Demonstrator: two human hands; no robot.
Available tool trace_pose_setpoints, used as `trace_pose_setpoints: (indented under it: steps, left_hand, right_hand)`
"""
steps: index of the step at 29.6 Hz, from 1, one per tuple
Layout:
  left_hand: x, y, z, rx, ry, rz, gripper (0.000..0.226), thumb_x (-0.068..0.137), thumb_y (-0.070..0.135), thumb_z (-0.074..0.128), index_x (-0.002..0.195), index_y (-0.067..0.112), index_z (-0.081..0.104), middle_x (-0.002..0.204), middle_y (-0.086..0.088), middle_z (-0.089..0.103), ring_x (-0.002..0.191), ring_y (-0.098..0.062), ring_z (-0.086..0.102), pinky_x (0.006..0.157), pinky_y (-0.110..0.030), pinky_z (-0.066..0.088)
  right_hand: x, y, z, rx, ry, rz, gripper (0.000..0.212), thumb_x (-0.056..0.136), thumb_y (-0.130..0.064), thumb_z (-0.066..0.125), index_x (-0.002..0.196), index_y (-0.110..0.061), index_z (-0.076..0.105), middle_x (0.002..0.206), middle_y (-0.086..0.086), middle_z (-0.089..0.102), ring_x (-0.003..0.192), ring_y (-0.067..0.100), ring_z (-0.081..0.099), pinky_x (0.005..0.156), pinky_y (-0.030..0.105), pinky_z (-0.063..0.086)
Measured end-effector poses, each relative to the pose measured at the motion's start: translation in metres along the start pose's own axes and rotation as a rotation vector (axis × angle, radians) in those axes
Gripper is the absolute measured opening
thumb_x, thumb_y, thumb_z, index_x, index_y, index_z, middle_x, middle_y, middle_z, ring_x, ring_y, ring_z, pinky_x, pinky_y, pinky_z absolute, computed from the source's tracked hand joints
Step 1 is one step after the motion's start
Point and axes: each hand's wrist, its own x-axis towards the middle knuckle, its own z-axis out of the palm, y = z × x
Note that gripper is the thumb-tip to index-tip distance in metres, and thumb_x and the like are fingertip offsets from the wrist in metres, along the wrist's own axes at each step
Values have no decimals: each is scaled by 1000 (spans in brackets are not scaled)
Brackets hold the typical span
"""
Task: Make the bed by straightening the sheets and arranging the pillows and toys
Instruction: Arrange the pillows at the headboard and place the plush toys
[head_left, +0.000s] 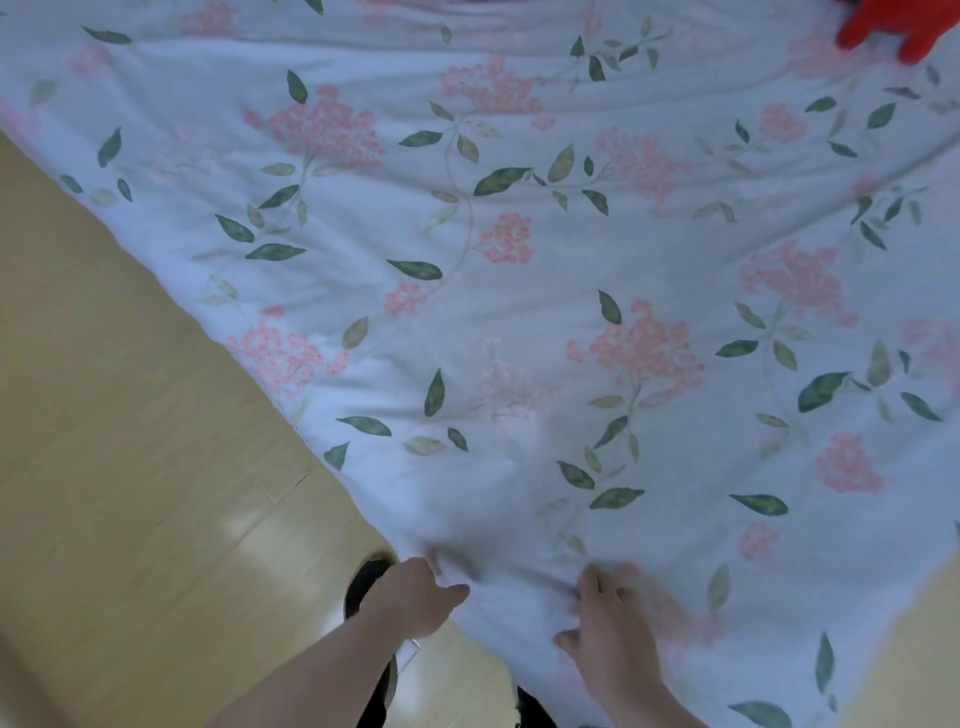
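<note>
Over wooden floor (119, 467): floral sheet (519, 260), corner gripped.

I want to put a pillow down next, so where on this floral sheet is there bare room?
The floral sheet lies bare across its middle, from the floor-side edge toward the red toy at the far right corner. The near corner is taken: the left hand grips it, and the right hand presses beside.

Your sheet (519, 260) is pale blue-white, printed with pink flower clusters and dark and pale green leaves on thin stems. The floor (104, 467) at lower left is light yellow-tan wood. A bright red thing (898, 31) shows at upper right.
</note>
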Motion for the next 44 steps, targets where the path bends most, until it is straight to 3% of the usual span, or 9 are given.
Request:
trace_pose_setpoints:
  steps: [3,5,9,17,23,27,31,37,44]
  left_hand:
    - [-3,16,38,-253,34,-13,45,92,48,58,63,19,40,61,7,42,59,-14,44,57,-26,32]
    - [-4,25,53,-489,117,-50,46,88,45,66,60,18,42,58,3,41,57,-18,40,56,-26,32]
    - [-23,45,86,-770,313,-130,20,86,35,70,80,16,71,68,3,67,67,-20,61,58,-27,47]
    - [-61,63,158,-691,341,-273,12,84,27,60,90,18,65,83,3,70,72,-14,63,64,-27,50]
    - [-74,80,226,-746,64,-231,60,85,34,71,137,19,46,115,6,56,89,-8,59,71,-21,50]
    - [-78,97,263,-850,15,-139,9,90,18,64,95,23,59,88,5,59,69,-8,53,63,-21,43]
    - [-71,103,290,-1031,106,-132,14,89,21,61,78,23,53,76,0,59,67,-18,52,62,-29,45]
    - [-67,99,325,-1233,52,-192,18,93,45,62,95,27,64,98,2,68,82,-17,59,72,-31,55]
    - [-70,98,359,-1262,116,-88,20,97,33,62,99,14,68,82,1,61,69,-15,56,61,-27,47]
  right_hand:
    - [2,11,14,9,140,-147,55,41,-40,100,73,-23,58,65,-9,58,59,15,59,52,22,35]
    - [2,12,14,48,192,-216,49,46,-29,100,63,-27,53,55,-13,50,50,9,54,53,22,30]
    - [-8,30,15,182,182,-327,20,99,-28,62,83,-25,50,77,-9,50,75,12,45,77,24,29]
    - [-38,61,17,215,135,-447,17,104,-18,51,87,-19,48,86,3,53,84,22,56,69,28,33]
    - [-45,87,32,267,245,-418,20,99,-36,58,104,-18,53,96,-2,56,91,21,54,69,27,37]
    - [-71,144,81,157,210,-336,51,73,-52,80,100,-20,52,97,-6,51,90,20,55,66,26,44]
    - [-88,181,122,11,198,-295,76,45,-50,92,106,-20,59,94,-3,51,87,23,55,72,35,52]
    - [-88,191,133,0,306,-403,54,63,-29,94,66,-31,40,66,-13,48,64,15,49,55,26,33]
    - [-115,214,134,190,306,-391,27,97,-28,64,73,-22,52,73,-14,51,77,10,46,57,20,35]
